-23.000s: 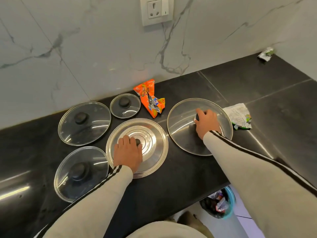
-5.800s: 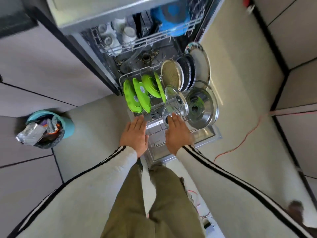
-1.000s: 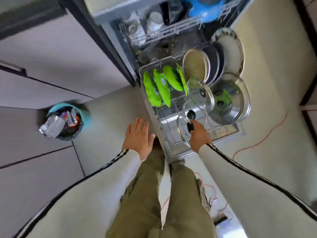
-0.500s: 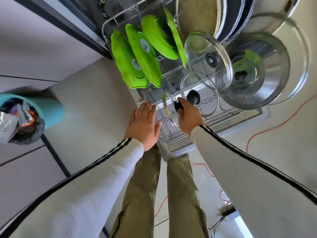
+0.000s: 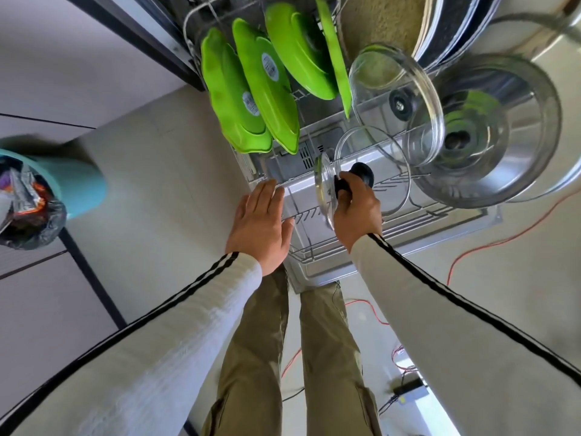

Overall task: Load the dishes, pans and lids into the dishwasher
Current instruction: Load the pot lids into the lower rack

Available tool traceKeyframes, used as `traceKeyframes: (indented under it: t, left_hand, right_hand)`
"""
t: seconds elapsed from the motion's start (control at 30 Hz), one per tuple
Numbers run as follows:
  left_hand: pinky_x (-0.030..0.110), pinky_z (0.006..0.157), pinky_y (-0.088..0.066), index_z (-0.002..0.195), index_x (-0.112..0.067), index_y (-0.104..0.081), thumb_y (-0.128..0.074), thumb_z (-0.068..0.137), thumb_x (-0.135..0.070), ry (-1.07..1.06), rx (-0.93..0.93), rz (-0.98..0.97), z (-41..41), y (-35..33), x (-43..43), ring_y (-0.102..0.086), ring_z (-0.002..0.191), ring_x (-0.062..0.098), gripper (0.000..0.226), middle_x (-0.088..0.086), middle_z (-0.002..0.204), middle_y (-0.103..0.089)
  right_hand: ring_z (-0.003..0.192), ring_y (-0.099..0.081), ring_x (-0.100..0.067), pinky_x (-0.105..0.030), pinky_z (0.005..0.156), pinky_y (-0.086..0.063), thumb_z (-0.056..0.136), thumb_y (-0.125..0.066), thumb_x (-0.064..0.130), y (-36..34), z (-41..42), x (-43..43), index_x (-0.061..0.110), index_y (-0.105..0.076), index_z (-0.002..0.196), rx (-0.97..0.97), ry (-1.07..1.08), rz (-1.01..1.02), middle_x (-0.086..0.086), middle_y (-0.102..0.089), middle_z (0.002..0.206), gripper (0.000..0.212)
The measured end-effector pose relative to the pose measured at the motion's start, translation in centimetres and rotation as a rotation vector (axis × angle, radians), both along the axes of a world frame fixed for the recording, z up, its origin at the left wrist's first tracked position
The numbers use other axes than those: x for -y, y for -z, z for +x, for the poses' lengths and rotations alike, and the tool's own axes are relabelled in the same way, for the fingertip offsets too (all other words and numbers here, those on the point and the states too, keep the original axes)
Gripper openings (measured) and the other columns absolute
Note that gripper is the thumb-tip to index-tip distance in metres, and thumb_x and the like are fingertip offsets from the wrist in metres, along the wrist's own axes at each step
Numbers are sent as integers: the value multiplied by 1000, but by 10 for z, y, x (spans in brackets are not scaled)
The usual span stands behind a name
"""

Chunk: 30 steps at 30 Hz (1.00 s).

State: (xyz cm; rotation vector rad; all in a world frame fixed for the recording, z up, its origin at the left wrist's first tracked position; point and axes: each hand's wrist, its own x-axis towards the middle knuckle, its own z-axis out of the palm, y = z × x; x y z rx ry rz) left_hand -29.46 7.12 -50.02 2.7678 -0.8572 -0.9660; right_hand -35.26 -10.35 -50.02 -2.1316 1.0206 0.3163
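Note:
My right hand [image 5: 356, 215] grips the black knob of a small glass lid [image 5: 323, 190], held on edge over the front of the pulled-out lower rack [image 5: 408, 228]. Just behind it stands a second glass lid [image 5: 377, 152] with a black knob. Further back lean a larger glass lid [image 5: 396, 99] and a big steel lid [image 5: 490, 136]. Several green plates [image 5: 251, 89] stand in the rack's left rows, with dark pans [image 5: 440, 26] behind. My left hand [image 5: 261, 221] hovers flat and empty at the rack's left front edge.
A teal bin [image 5: 63, 184] lined with a black bag of rubbish stands on the floor to the left. Grey cabinet fronts [image 5: 47, 309] run along the left. Red cables [image 5: 503, 240] trail over the floor on the right. My legs stand against the open dishwasher door [image 5: 314, 275].
My right hand has carried the small glass lid down to the rack's front and turned it on edge. My left hand has moved closer to the rack's edge. The view has dropped nearer.

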Motion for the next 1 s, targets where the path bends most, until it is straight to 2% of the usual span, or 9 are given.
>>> traceKeyframes:
  t: [0.27, 0.4, 0.43, 0.5, 0.57, 0.67, 0.8, 0.93, 1.0]
  left_hand:
    - [44, 122, -16, 153, -13, -26, -32, 101, -42, -10, -28, 30, -9, 4, -2, -16, 150, 23, 60, 6, 163, -19]
    - [44, 122, -15, 154, -14, -23, -30, 101, -44, 4, -23, 37, -11, 4, 0, -12, 151, 22, 61, 5, 163, -16]
    - [44, 122, -16, 153, -14, -23, -29, 101, -45, 10, -18, 36, -10, 5, 1, -13, 151, 22, 61, 5, 163, -17]
    - [44, 122, -16, 153, -14, -22, -26, 100, -46, 21, -19, 31, -9, 7, 2, -13, 150, 23, 62, 5, 163, -17]
    - [43, 122, -15, 154, -14, -21, -25, 100, -46, 29, -20, 32, -12, 8, 3, -12, 151, 22, 63, 5, 163, -15]
    - [43, 123, -13, 154, -14, -21, -29, 101, -44, 25, -24, 24, -18, 6, 7, -10, 151, 22, 61, 5, 164, -13]
    - [43, 123, -13, 153, -14, -22, -31, 101, -42, 18, -11, 2, -23, -9, 9, -10, 151, 22, 60, 5, 163, -14]
    - [44, 121, -18, 153, -14, -22, -29, 101, -44, 16, 38, -6, -27, -25, 4, -14, 150, 23, 61, 5, 162, -18]
    - [44, 121, -19, 153, -14, -23, -31, 101, -43, 10, 49, 9, -31, -26, 0, -17, 149, 24, 60, 6, 162, -18]
  right_hand:
    - [89, -65, -38, -42, 77, -55, 100, -48, 21, -3, 14, 10, 34, -55, 135, -199, -163, -77, -18, -68, 96, 38]
    - [80, -68, -31, -35, 73, -58, 97, -56, 26, 2, 20, 20, 31, -66, 120, -210, -47, -111, -12, -70, 87, 25]
    - [79, -69, -28, -27, 68, -55, 95, -60, 29, 5, 20, 26, 27, -69, 111, -232, -19, -125, -8, -71, 84, 19]
    - [74, -68, -21, -14, 52, -39, 87, -69, 40, 9, 21, 36, 20, -72, 93, -299, 36, -131, -1, -68, 76, 20]
    - [66, -61, -15, -14, 45, -26, 83, -73, 46, 9, 24, 42, 19, -71, 82, -349, 57, -111, 4, -62, 68, 27]
    - [63, -53, -14, -17, 42, -24, 89, -67, 46, 4, 31, 42, 22, -65, 81, -419, -42, -142, 8, -50, 60, 25]
    - [76, -63, -21, -25, 57, -45, 90, -68, 40, -6, 27, 36, 21, -65, 86, -345, 31, -87, 1, -59, 73, 20]
    - [86, -68, -26, -25, 70, -48, 90, -67, 36, -13, 9, 29, 19, -71, 97, -224, 154, -6, -5, -70, 89, 19]
    - [90, -68, -29, -33, 77, -54, 94, -61, 36, -17, -2, 23, 18, -68, 106, -147, 98, -54, -8, -69, 99, 23]
